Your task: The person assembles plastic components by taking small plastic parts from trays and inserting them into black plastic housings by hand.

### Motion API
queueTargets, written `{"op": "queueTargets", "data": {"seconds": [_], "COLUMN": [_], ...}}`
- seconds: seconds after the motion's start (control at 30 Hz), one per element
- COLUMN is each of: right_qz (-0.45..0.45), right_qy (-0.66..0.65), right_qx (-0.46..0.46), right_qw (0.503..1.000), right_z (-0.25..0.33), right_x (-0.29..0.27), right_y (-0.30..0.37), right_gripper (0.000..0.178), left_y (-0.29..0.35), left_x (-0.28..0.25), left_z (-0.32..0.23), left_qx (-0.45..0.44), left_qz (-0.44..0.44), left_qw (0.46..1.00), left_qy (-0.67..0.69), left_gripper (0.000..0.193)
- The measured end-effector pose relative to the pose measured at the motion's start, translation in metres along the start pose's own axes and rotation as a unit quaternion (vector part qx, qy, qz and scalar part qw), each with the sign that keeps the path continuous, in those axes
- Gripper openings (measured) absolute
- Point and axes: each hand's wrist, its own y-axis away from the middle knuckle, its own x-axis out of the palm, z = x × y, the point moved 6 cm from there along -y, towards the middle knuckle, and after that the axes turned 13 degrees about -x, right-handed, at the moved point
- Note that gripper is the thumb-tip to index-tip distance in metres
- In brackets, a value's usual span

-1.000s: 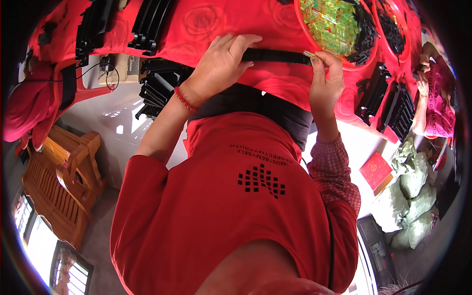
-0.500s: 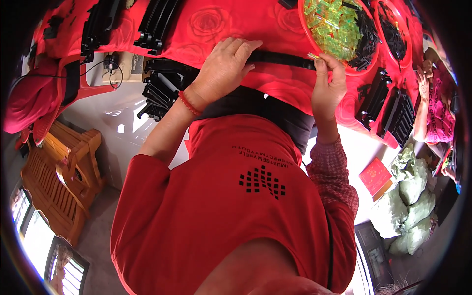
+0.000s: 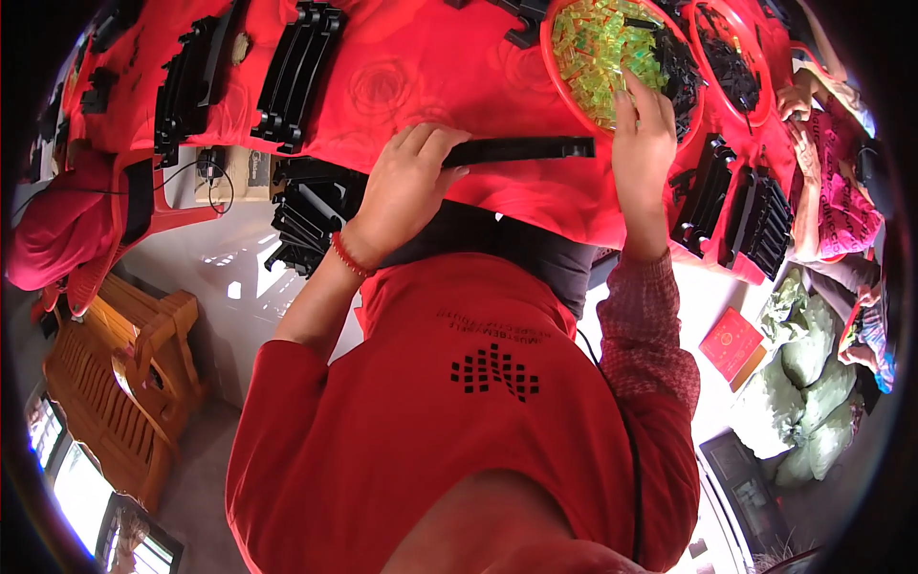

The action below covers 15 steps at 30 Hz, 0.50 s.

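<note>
My left hand (image 3: 406, 187), with a red bead bracelet at its wrist, grips one end of a long, narrow black plastic strip (image 3: 526, 149). The strip points rightward over the table's near edge, and its far end is free. My right hand (image 3: 643, 143) reaches over the near rim of a round red basin (image 3: 555, 84). Its bent fingers are down at the small yellow-green clear plastic pieces (image 3: 598, 48); whatever is between the fingertips is hidden. Small black pieces (image 3: 681, 81) share the same basin, on its right side.
A second red basin (image 3: 762, 72) with black pieces stands farther right. Black strips (image 3: 298, 77) lie in bundles at left, and black parts (image 3: 706, 196) at right, on the red tablecloth (image 3: 382, 86). More strips (image 3: 320, 206) are below the edge. Another person's arm (image 3: 808, 182) is at far right.
My right hand has left the strip's right end, where it pinched a small yellowish piece, and moved up to the basin. My left hand and the strip have shifted slightly left and lower in view.
</note>
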Motion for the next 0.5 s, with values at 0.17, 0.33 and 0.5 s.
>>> {"op": "queueTargets", "data": {"seconds": [0.17,0.33,0.5], "right_qz": [-0.025,-0.02,-0.042], "right_qy": [-0.08,-0.262,-0.268], "right_qx": [0.127,0.273,0.252], "right_qw": [0.988,0.925,0.929], "right_z": [0.031,0.023,0.017], "right_x": [-0.02,-0.016,-0.02], "right_y": [0.01,0.014,0.014], "right_gripper": [0.024,0.035,0.037], "left_y": [0.004,0.002,0.007], "left_x": [0.003,0.017,0.039], "left_z": [-0.005,-0.018,-0.02], "left_qx": [-0.036,-0.012,-0.189], "left_qz": [-0.02,-0.022,0.282], "left_qw": [0.993,0.985,0.808], "left_qy": [0.108,0.169,0.482], "left_gripper": [0.039,0.047,0.054]}}
